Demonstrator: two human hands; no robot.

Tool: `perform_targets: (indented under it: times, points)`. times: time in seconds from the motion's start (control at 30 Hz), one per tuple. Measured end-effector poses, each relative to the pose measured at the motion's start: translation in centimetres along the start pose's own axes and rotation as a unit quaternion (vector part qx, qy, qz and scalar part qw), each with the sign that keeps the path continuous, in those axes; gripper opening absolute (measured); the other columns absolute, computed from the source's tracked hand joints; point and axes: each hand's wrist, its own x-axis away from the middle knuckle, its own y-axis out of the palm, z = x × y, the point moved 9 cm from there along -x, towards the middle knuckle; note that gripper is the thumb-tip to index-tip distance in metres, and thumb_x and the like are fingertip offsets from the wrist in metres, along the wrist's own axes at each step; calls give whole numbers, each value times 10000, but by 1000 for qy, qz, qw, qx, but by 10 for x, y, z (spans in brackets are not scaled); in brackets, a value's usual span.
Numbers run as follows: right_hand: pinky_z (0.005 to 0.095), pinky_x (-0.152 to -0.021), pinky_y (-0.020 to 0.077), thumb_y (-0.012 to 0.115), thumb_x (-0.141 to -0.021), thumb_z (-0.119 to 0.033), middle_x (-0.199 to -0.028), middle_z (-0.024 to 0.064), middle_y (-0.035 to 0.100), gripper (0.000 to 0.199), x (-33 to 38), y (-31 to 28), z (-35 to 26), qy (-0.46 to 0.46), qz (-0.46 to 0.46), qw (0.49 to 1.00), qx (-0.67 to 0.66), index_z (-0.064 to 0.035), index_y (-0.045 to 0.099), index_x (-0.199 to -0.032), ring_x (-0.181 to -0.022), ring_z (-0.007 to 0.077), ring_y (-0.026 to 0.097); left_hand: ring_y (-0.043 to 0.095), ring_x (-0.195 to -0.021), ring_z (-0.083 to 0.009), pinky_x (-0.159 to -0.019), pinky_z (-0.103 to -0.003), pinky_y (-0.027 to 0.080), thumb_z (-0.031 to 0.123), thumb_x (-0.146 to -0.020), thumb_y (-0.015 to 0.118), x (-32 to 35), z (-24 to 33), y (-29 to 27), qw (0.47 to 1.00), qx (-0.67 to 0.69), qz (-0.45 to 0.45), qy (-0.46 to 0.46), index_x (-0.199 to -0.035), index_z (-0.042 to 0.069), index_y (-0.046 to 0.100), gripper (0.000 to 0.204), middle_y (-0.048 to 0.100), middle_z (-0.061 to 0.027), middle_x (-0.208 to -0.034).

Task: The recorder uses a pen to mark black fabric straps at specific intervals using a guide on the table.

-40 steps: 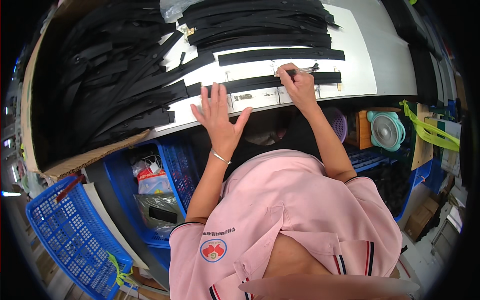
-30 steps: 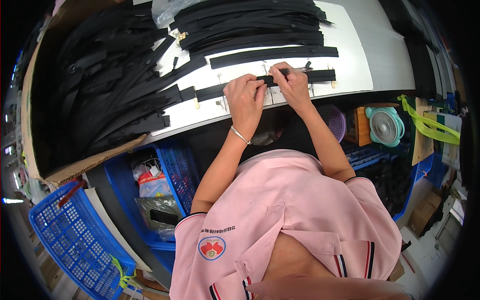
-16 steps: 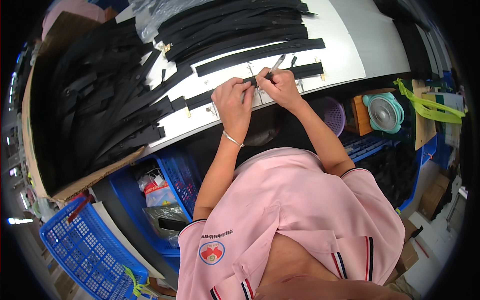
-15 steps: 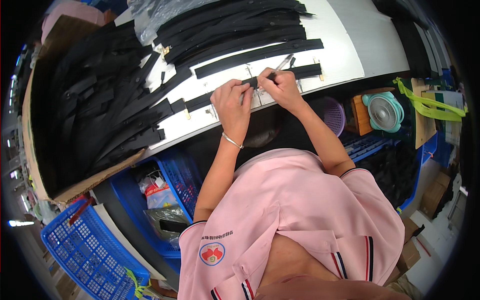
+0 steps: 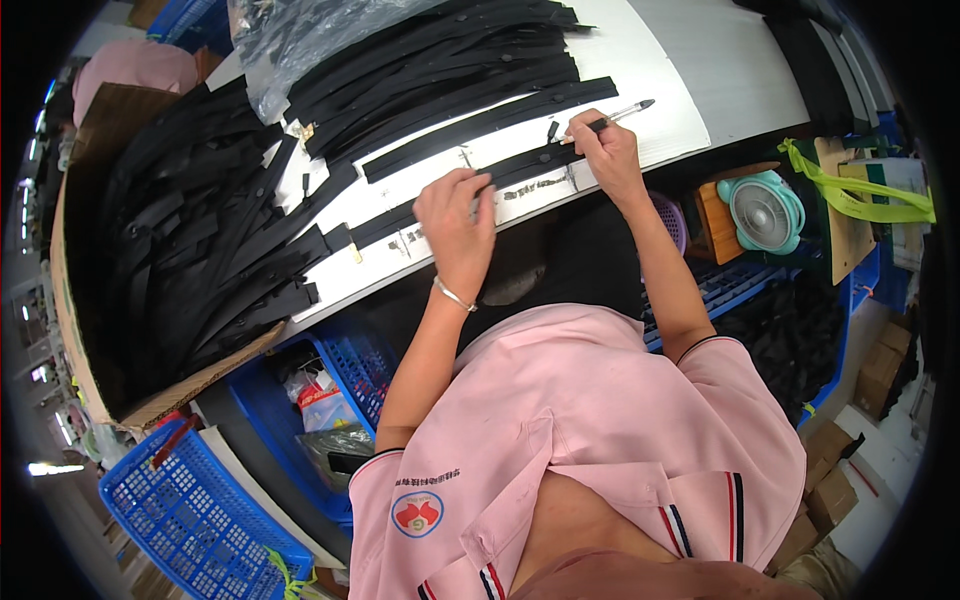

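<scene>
A long black fabric strip (image 5: 525, 166) lies across a white board (image 5: 655, 75) with dark marks along its near side. My left hand (image 5: 457, 225) is over the strip's middle, its fingers loosely bent and the thumb apart; the fingertips are near the strip, and whether they press on it I cannot tell. Toward the strip's right end, my right hand (image 5: 610, 160) grips a pen (image 5: 628, 111) with a clear barrel, slanting up to the right. The pen's writing tip is hidden by the fingers. A second black strip (image 5: 490, 130) lies parallel just beyond.
More black strips (image 5: 430, 70) are stacked at the back beside clear plastic wrap (image 5: 290, 45). At left, a cardboard box (image 5: 90, 340) holds a heap of strips. Blue baskets (image 5: 200, 510) stand below the table's front edge; a turquoise fan (image 5: 765, 212) is at right.
My right hand has moved right along the strip with the pen, away from my left hand. The left hand has shifted slightly, its thumb now further from the fingers. The whole view has shifted a little.
</scene>
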Motion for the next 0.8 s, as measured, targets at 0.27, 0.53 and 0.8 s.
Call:
perform_targets:
  times: [0.27,0.53,0.8]
  points:
    - [223,-583,431,620,-987,-84,-775,-2,665,188,1,5,-1,14,-21,999,21,51,687,-876,-656,44,545,604,-967,-250,-886,-386,430,92,-810,788,-29,47,65,995,40,-28,87,-941,82,780,131,686,-36,-1011]
    - [283,-543,445,669,-966,-141,-741,43,682,188,0,7,-4,-33,-18,996,86,21,700,-877,-565,112,570,595,-984,-237,-889,-386,417,90,-799,793,-27,46,72,996,16,-28,80,-922,95,786,123,683,-24,-1008]
    - [293,-543,449,660,-949,-149,-671,84,644,179,4,4,-3,-49,-46,997,46,-3,691,-849,-552,143,573,594,-997,-235,-910,-383,402,105,-800,798,-27,45,72,997,20,-24,75,-921,101,787,122,681,-16,-1008]
